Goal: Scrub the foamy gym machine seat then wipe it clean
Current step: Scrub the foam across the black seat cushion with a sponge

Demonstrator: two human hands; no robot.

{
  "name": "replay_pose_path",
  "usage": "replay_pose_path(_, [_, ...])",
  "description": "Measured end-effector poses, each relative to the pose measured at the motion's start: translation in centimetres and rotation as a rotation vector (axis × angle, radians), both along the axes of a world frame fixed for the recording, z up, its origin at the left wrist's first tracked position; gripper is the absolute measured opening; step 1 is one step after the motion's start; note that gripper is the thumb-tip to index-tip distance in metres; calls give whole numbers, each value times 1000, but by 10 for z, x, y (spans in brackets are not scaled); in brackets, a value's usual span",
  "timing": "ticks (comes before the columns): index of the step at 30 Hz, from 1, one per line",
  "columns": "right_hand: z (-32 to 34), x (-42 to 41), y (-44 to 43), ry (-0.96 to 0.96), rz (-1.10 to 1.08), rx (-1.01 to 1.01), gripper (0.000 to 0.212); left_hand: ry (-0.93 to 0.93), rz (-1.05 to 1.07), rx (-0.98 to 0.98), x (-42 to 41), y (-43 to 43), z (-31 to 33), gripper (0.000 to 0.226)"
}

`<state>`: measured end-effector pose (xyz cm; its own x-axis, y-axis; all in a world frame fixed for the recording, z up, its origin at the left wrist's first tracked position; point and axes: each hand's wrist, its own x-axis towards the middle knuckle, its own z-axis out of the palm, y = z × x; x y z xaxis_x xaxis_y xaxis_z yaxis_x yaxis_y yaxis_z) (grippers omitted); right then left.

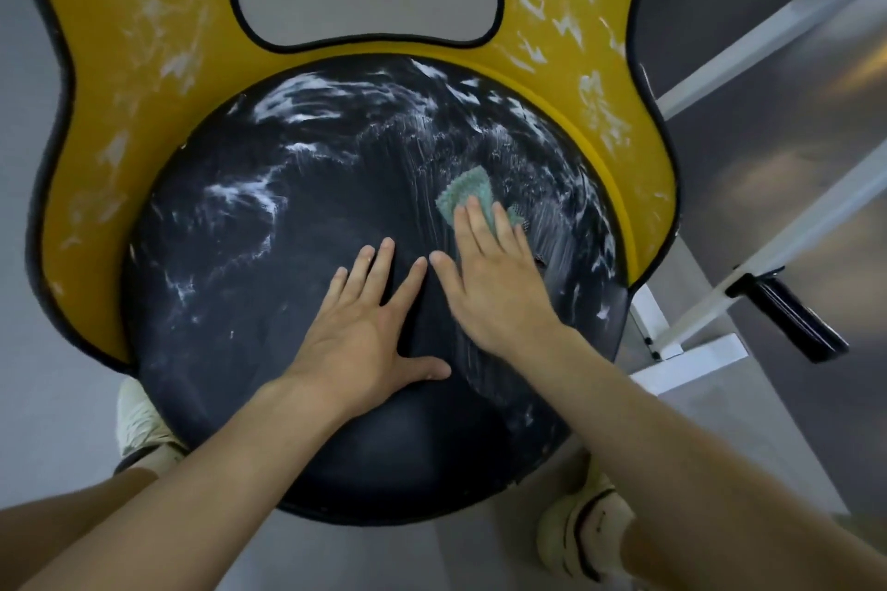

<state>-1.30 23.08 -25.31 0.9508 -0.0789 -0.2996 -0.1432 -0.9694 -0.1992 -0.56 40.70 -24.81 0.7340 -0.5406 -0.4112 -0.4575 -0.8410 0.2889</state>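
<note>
- Head view: the round black seat fills the middle, streaked with white foam mostly on its far and right parts.
- The right hand presses a green cloth flat against the seat's right side, fingers straight.
- The left hand rests flat near the seat's centre, fingers spread wide.
- A foam-flecked yellow backrest stands beyond.

yellow backrest rims seat behind; white frame right
</note>
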Motion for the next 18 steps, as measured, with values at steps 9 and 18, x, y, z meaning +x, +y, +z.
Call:
replay_pose_path(9, [12, -135, 20, 48, 152, -19, 72, -4, 0, 32, 3, -2, -2, 118])
replay_pose_path(18, [11, -31, -46, 122, -66, -105, 91, 5, 7, 49, 3, -7, 5, 119])
